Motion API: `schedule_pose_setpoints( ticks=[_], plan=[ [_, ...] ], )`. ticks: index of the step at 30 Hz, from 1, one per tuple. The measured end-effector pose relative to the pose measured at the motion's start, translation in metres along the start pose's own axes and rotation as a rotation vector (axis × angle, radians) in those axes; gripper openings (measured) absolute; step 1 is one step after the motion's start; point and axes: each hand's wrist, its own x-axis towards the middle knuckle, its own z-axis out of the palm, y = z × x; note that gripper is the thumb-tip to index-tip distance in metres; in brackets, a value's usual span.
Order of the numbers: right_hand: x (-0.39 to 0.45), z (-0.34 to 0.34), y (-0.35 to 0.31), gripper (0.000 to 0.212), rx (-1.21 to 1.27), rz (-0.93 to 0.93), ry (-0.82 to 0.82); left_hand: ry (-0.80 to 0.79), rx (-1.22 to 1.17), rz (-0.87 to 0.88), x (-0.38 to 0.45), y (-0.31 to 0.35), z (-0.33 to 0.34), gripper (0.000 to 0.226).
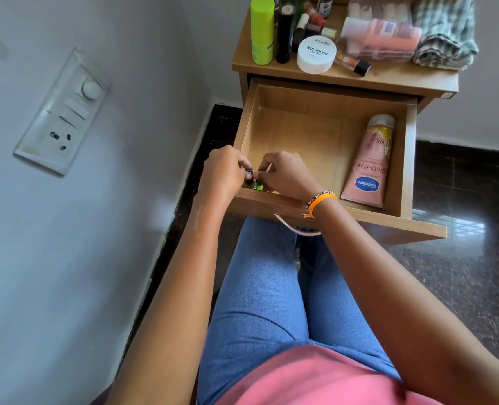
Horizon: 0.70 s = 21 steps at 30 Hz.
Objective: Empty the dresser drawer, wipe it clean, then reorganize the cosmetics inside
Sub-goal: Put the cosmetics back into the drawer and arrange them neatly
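Observation:
The wooden dresser drawer [309, 130] is pulled open in front of me. A pink Vaseline tube [369, 163] lies along its right side. At the drawer's front left corner, my left hand [223, 172] and my right hand [286, 175] meet, fingers pinched together on a small dark item with a black cap [248, 172]; a bit of green shows beneath it. What the item is stays mostly hidden by my fingers. On the dresser top [394, 78] stand a lime-green bottle [262, 30], a black tube [285, 33], a white nail polish remover jar [316, 54] and other cosmetics.
A folded green-and-white checked cloth [444, 33] and a pink bottle on clear plastic boxes [382, 33] sit at the dresser top's right. A wall switch panel [64, 112] is at left. My knees in blue jeans are under the drawer front. Dark glossy floor lies to the right.

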Motion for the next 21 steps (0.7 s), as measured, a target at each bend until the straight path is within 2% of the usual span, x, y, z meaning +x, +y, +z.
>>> schedule_pose_setpoints(
  ticks=[21],
  plan=[
    [0.0008,0.0009,-0.0009,0.021,0.038,-0.067,-0.033,-0.051,-0.029,-0.051,0.0042,-0.0005,-0.0026,0.024]
  ],
)
